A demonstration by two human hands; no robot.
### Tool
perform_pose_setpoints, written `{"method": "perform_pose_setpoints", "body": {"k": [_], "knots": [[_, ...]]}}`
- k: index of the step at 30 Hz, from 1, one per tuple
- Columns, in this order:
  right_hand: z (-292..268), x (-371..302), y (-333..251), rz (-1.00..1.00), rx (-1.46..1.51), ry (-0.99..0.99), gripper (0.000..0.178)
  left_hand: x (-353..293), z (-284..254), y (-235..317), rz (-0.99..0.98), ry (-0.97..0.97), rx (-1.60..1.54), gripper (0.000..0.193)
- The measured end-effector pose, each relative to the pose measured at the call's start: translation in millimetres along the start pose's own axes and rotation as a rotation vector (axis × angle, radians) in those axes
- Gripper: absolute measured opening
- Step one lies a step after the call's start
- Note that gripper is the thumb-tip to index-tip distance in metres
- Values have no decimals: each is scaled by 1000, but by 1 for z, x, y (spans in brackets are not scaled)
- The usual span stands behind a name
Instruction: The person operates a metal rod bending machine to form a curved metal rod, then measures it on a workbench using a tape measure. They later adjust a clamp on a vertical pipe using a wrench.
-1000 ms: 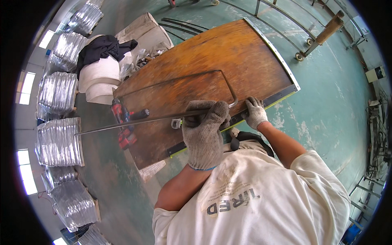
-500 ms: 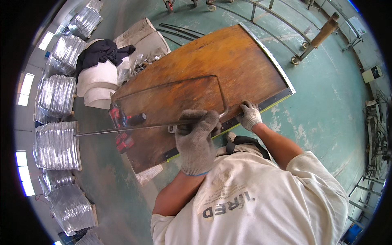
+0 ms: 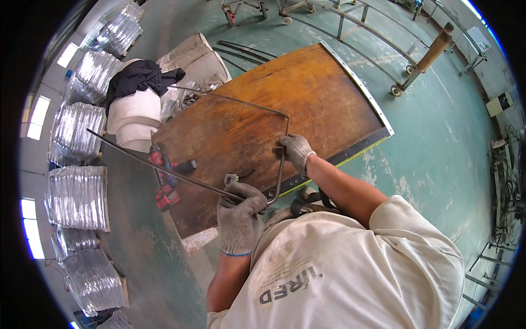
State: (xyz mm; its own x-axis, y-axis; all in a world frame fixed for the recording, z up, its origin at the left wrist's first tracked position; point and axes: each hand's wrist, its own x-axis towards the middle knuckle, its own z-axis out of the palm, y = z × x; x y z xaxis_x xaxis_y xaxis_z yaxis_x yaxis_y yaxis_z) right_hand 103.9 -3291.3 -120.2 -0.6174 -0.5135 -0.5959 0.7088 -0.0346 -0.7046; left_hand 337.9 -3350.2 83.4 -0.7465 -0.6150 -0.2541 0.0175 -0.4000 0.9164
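Your left hand [image 3: 240, 219] and right hand [image 3: 297, 152] have fingers curled around the U-shaped metal rod [image 3: 204, 186], above the wooden surface [image 3: 307, 82]; it's likely stiff, fairly light, perhaps slippery: hold near its bends.

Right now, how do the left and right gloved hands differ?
The left gloved hand looks darker, the right gloved hand paler. The left grips a long side of the bent metal rod near its bend; the right holds the short crosspiece. Both wear knitted gloves and touch the rod.
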Motion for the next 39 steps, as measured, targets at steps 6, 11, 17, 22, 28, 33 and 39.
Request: {"method": "perform_pose_setpoints", "body": {"k": [6,11,17,22,28,33,39], "knots": [[45,-72,15,-59,-338,-36,22,-6,-4,11,-28,30,168,13],[20,16,16,17,-913,-195,18,-16,-13,2,-64,24,396,14],[-41,97,-30,19,166,154,14,-48,-64,10,-74,5,339,17],[-36,49,-69,-191,625,-256,22,-56,-107,33,38,62,128,20],[6,-25,-110,-354,666,-559,44,-43,-115,48,74,28,-281,24],[33,-57,-109,-391,589,-629,62,-26,-133,43,-35,55,-656,28],[49,-96,-113,-416,492,-663,94,-14,-142,33,-157,-125,-891,28]]}}
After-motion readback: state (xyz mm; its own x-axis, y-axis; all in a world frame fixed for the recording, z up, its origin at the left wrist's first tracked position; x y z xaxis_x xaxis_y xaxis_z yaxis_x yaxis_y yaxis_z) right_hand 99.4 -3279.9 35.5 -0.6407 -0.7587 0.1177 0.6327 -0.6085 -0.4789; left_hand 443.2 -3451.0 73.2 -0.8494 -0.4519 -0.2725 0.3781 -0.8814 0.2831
